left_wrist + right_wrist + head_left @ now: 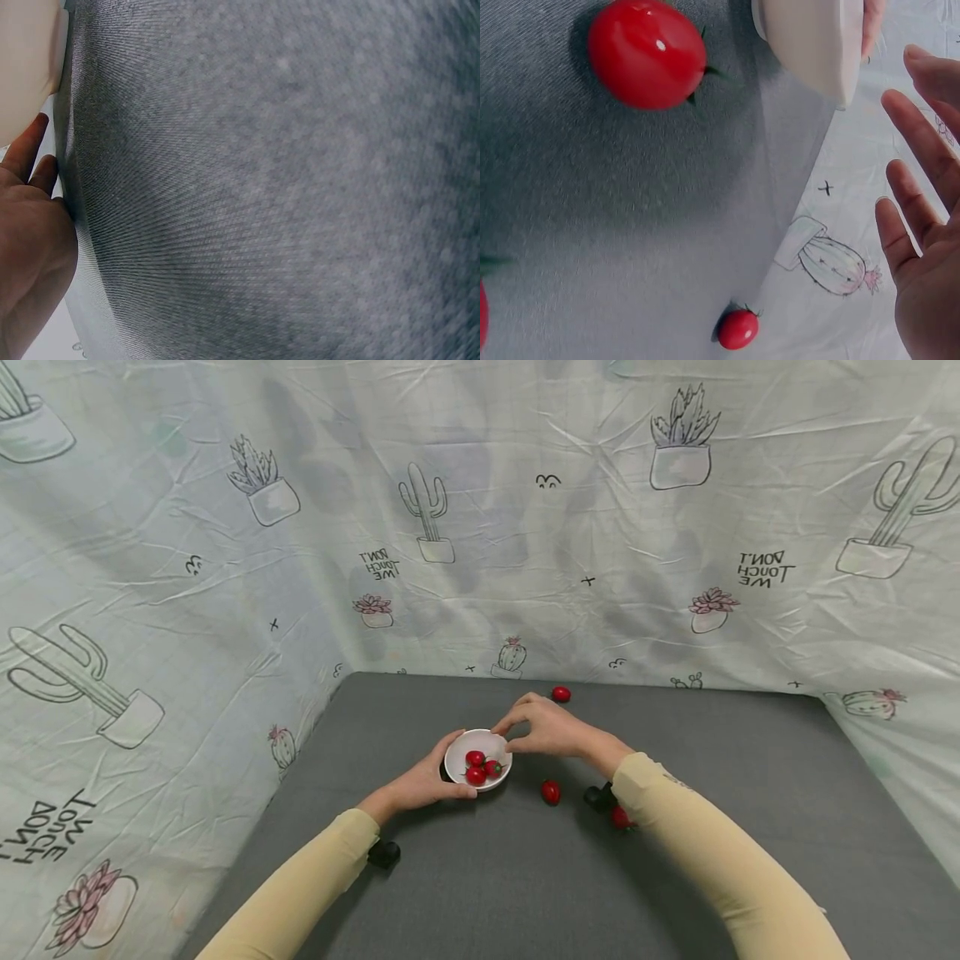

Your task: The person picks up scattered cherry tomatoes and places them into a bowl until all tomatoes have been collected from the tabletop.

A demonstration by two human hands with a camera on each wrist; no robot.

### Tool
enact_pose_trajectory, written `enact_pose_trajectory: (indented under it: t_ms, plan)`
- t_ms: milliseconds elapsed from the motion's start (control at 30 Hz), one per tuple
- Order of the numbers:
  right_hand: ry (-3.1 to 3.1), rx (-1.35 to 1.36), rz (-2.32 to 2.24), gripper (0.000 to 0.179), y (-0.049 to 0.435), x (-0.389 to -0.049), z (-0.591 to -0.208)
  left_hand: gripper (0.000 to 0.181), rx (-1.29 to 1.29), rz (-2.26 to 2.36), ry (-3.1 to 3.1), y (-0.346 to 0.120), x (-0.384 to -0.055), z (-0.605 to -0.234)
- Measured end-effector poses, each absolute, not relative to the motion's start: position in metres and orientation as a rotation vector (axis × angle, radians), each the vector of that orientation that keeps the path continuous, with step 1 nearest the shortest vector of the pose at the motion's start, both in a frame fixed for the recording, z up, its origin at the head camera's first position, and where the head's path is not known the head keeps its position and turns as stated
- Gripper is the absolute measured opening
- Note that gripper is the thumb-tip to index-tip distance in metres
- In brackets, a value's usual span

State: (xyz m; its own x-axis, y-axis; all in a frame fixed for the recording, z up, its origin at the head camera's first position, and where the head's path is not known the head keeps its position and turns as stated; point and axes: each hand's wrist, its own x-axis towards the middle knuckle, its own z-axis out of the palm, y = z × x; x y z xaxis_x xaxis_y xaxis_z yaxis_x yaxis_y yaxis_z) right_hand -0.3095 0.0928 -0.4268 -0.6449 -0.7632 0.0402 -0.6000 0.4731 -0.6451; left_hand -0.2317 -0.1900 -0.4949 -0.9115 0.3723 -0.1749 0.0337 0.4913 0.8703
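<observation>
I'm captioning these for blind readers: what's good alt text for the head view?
A left hand holds a white bowl containing three red tomatoes; the right hand is near its rim. Three more lie on the gray table.

A dark grey, cloth-textured table [480, 877] spreads at six o'clock in the head view, with a wrinkled, pale fabric backdrop [487, 410] rising at twelve. Its prints include a leaning saguaro cactus [75, 678] at nine o'clock, a pink-leaved potted succulent [86, 902] at eight and a spiky potted succulent [680, 467] between one and two. "Don't touch me" lettering [763, 568] (mirror-reversed) sits between two and three.
</observation>
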Motion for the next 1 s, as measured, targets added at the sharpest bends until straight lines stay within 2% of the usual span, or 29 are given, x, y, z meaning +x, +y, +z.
enact_pose_trajectory:
  t_ms: [233, 667, 1000]
  plan:
    - [2.495, -1.125, -0.955, 0.028, 0.111, -0.308, -0.418, 0.112, 0.329, 1.379, 2.426, -0.19, -0.231, -0.495]
    - [2.594, -1.009, -1.013, 0.027, 0.173, -0.305, -0.4, 0.109, 0.346, 1.354, 2.449, -0.193, -0.228, -0.495]
    - [2.641, -0.932, -1.03, 0.029, 0.209, -0.306, -0.403, 0.107, 0.352, 1.374, 2.431, -0.192, -0.23, -0.496]
